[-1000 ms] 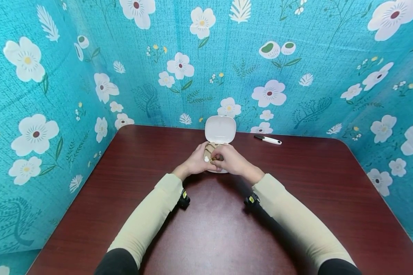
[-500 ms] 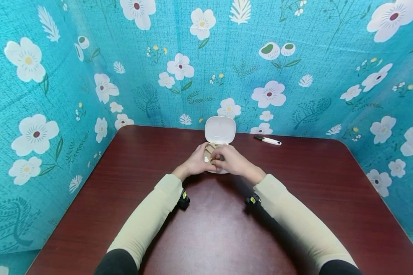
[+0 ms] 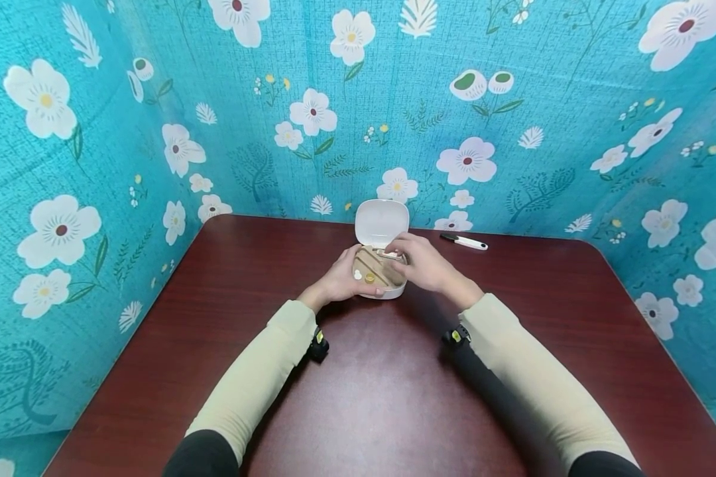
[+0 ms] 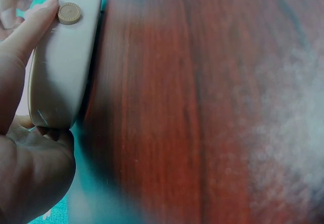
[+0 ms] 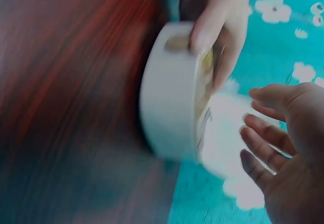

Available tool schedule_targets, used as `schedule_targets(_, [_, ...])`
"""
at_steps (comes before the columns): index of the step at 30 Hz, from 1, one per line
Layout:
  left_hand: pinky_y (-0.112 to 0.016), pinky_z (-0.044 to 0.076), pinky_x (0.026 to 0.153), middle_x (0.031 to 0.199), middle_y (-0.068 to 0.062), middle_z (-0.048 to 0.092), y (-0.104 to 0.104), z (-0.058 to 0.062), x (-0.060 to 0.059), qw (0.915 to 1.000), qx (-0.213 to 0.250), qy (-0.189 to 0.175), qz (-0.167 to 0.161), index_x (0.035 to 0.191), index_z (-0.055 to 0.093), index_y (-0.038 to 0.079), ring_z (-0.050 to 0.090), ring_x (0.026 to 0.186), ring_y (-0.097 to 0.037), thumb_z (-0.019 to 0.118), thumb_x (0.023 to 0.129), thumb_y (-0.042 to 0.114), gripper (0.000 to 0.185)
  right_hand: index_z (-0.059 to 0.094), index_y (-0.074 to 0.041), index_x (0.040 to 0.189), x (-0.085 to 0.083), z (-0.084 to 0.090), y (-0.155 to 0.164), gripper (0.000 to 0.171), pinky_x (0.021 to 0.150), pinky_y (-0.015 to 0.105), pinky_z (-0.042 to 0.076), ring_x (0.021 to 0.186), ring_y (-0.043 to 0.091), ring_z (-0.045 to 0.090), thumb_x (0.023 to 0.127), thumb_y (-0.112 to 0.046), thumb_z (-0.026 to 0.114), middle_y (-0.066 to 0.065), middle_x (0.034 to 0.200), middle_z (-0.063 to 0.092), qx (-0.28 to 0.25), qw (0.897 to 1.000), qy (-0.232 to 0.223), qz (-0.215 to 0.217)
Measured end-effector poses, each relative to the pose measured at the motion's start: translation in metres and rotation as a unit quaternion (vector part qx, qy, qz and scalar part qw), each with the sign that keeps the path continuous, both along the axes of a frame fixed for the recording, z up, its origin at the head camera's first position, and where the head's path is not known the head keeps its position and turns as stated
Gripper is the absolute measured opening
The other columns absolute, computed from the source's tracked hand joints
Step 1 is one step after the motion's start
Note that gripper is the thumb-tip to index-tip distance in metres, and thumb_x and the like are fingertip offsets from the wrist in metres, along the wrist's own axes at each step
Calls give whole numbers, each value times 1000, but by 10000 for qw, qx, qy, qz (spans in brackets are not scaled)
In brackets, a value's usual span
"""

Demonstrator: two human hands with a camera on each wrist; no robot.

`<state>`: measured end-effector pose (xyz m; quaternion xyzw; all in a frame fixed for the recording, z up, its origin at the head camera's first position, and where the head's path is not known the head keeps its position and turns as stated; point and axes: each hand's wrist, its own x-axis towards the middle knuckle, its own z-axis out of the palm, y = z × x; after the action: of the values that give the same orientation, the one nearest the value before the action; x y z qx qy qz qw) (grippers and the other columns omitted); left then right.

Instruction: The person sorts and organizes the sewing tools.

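A small white rounded plastic case [image 3: 380, 278] sat on the dark red-brown wooden counter [image 3: 382, 397], toward its far middle, with its hinged white lid [image 3: 382, 224] standing open and upright behind it. Inside the tray lay tan, stick-like pieces and a small yellow round piece [image 3: 370, 278], though they were too small to tell apart further. The left hand [image 3: 340, 278] gripped the case's left side, its fingers [image 4: 30, 29] curled round the edge and the thumb resting by a small tan round button [image 4: 69, 13] on the case wall. The right hand [image 3: 423, 265] hovered over the right rear of the tray, its fingers [image 5: 263, 150] loosely bent and slightly spread in the blurred right wrist view, gripping nothing that could be made out. Both arms wore pale cream sleeves [image 3: 256, 371]. Well apart to the right, near the counter's far edge, lay a white pen-like tool with a black tip [image 3: 465, 242]. Teal fabric walls printed with white flowers [image 3: 513, 119] enclosed the counter on three sides.
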<state>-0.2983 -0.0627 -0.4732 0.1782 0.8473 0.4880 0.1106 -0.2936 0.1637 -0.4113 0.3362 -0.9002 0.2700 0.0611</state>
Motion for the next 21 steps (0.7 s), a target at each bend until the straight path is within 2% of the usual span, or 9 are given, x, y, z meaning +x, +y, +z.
schedule_targets(5, [-41, 37, 110, 146, -10, 40, 0, -1, -2, 10000, -25, 44, 33, 156, 30, 11, 46, 125, -24, 97, 68, 35, 113, 73, -2, 112, -10, -11, 26, 19, 90, 46, 51, 100, 29, 63, 93, -8, 72, 12, 110, 65, 399, 9969, 493, -464])
schedule_targets(10, [-40, 36, 111, 146, -10, 41, 0, -1, -2, 10000, -31, 53, 77, 156, 31, 11, 45, 127, -24, 98, 67, 33, 113, 72, -2, 114, -19, -25, 52, 22, 95, 49, 49, 107, 32, 60, 93, -9, 71, 14, 113, 64, 731, 9923, 704, -716])
schedule_targets(15, [-40, 37, 111, 146, -11, 40, -1, 0, 0, 10000, -26, 27, 47, 156, 30, 10, 45, 126, -25, 97, 68, 33, 113, 70, 1, 118, -28, -35, 72, 28, 100, 53, 46, 113, 36, 57, 92, -11, 72, 19, 120, 61, 884, 9890, 515, -1070])
schedule_targets(21, [-41, 37, 111, 147, -11, 39, 0, 2, 0, 9999, -95, 10, 33, 157, 29, 12, 45, 126, -25, 97, 68, 36, 114, 57, 3, 138, -36, -39, 95, 47, 108, 63, 36, 132, 46, 45, 97, -18, 67, 27, 142, 49, 1179, 9765, -98, -1799])
